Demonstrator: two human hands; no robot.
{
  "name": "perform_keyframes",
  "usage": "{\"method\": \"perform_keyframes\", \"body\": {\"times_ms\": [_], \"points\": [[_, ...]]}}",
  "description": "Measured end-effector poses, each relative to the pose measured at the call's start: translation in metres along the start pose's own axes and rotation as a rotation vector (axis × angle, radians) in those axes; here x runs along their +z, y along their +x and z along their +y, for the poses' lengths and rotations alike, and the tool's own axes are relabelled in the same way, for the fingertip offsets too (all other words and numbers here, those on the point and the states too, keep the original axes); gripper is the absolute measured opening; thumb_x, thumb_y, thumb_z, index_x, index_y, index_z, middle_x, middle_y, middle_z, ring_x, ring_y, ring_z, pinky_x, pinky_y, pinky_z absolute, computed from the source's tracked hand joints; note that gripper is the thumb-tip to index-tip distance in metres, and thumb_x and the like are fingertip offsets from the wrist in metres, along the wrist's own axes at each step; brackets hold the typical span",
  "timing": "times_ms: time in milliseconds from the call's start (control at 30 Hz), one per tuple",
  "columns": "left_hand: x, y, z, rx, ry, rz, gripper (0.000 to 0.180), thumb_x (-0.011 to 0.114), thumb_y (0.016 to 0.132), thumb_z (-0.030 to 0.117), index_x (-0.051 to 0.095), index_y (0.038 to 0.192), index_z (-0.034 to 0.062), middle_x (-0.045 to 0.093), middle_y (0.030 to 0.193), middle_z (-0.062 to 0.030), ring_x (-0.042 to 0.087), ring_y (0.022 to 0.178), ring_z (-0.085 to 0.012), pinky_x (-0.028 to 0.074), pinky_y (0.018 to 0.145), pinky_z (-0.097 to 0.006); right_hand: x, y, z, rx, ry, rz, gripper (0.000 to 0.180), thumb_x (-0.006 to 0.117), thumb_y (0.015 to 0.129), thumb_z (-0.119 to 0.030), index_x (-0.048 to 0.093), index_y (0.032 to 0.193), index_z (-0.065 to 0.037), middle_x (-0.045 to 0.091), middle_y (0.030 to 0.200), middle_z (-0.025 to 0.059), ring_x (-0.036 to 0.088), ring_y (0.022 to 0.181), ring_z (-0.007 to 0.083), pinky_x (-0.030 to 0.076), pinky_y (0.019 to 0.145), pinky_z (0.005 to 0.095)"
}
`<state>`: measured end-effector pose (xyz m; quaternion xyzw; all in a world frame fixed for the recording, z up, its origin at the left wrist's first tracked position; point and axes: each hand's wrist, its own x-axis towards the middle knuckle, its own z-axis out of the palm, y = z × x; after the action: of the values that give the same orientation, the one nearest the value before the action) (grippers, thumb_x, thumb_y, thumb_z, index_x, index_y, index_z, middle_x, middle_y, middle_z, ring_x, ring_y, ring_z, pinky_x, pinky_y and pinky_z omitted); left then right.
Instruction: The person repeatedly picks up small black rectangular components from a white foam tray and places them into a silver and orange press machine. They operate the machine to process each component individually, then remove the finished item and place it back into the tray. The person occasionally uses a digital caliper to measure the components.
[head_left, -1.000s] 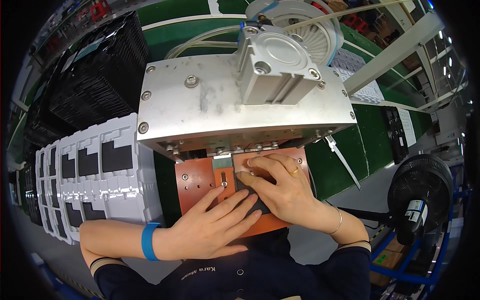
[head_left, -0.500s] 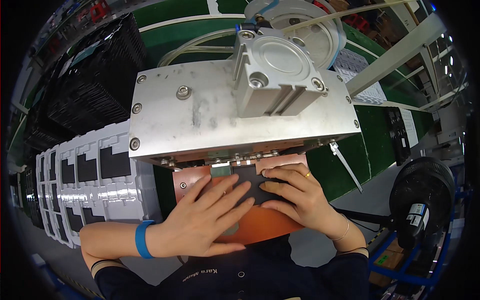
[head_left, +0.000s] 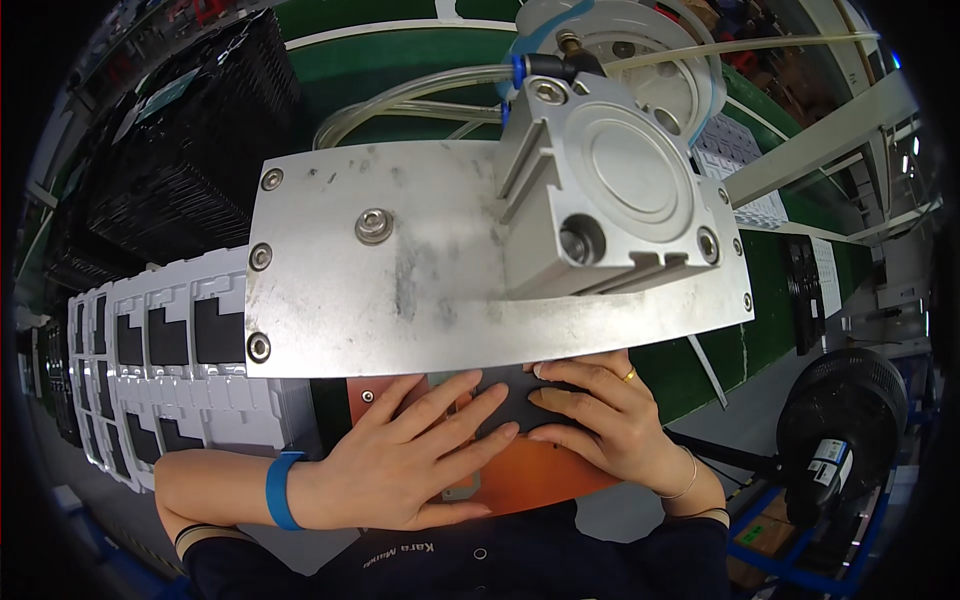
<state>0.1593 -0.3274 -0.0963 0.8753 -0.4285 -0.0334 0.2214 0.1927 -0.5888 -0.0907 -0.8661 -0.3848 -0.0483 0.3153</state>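
A flat dark grey rectangular piece (head_left: 512,398) lies on an orange-brown plate (head_left: 545,468) under the front edge of a metal press block (head_left: 400,290). My left hand (head_left: 385,465) lies spread over the plate's left part, fingertips reaching the dark piece's left side. Bent fingers and thumb of my right hand (head_left: 620,420) hold the piece at its right side. The block's front edge hides the piece's far end and the far fingertips. Atop the block stands a square silver air cylinder (head_left: 620,190) with clear hoses.
White trays (head_left: 200,390) with dark pieces in their pockets stand at left, before stacked black trays (head_left: 190,150). A green work surface (head_left: 400,70) runs behind the press. To the right are a black round device on an arm (head_left: 840,430) and a thin metal strip (head_left: 708,370).
My view has shifted, so the press block looks larger and covers more of the dark piece's far end. Both hands stay almost where they were on the piece and plate.
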Motion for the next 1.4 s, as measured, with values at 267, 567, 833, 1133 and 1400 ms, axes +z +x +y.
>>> {"method": "perform_keyframes", "body": {"times_ms": [267,567,833,1133,1400], "points": [[0.001,-0.001,0.000,-0.017,-0.048,-0.001,0.066,0.062,0.084,0.061,0.059,0.135,0.0195,0.047,0.147,-0.0129,0.043,0.132,-0.0340,0.031,0.105,-0.052,0.000,-0.003,0.000,0.029,-0.015,-0.018,0.034,0.082,0.072,-0.024,0.071,0.101,-0.009,0.065,0.111,0.0043,0.057,0.097,0.0227,0.046,0.083,0.0342],[0.001,-0.002,0.001,-0.013,-0.013,0.003,0.066,0.065,0.082,0.061,0.061,0.134,0.0195,0.046,0.147,-0.0129,0.042,0.132,-0.0363,0.028,0.109,-0.051,-0.002,-0.001,0.000,0.024,-0.052,-0.016,0.038,0.085,0.067,-0.028,0.073,0.097,-0.008,0.069,0.094,0.0039,0.064,0.084,0.0216,0.049,0.073,0.0309],[0.001,-0.003,0.002,-0.021,-0.007,-0.011,0.064,0.065,0.082,0.060,0.062,0.132,0.0194,0.048,0.146,-0.0124,0.043,0.130,-0.0354,0.028,0.108,-0.049,-0.001,0.000,0.000,0.025,-0.038,-0.015,0.036,0.085,0.068,-0.026,0.073,0.096,-0.009,0.069,0.094,0.0038,0.064,0.084,0.0215,0.049,0.071,0.0320],[0.002,-0.001,-0.001,-0.012,-0.046,0.014,0.060,0.062,0.086,0.057,0.062,0.132,0.0187,0.047,0.147,-0.0123,0.044,0.132,-0.0331,0.030,0.107,-0.050,-0.001,-0.004,-0.001,0.081,0.019,-0.090,0.028,0.082,0.075,-0.021,0.068,0.098,-0.014,0.059,0.109,0.0057,0.054,0.097,0.0255,0.043,0.085,0.0366],[-0.002,-0.001,0.000,0.072,-0.014,0.139,0.055,0.066,0.086,0.051,0.063,0.129,0.0177,0.051,0.142,-0.0135,0.046,0.130,-0.0328,0.034,0.107,-0.048,-0.012,0.007,-0.003,0.175,0.300,-0.187,0.034,0.081,0.073,-0.009,0.062,0.100,-0.010,0.052,0.120,0.0084,0.053,0.109,0.0288,0.043,0.089,0.0378]]}}
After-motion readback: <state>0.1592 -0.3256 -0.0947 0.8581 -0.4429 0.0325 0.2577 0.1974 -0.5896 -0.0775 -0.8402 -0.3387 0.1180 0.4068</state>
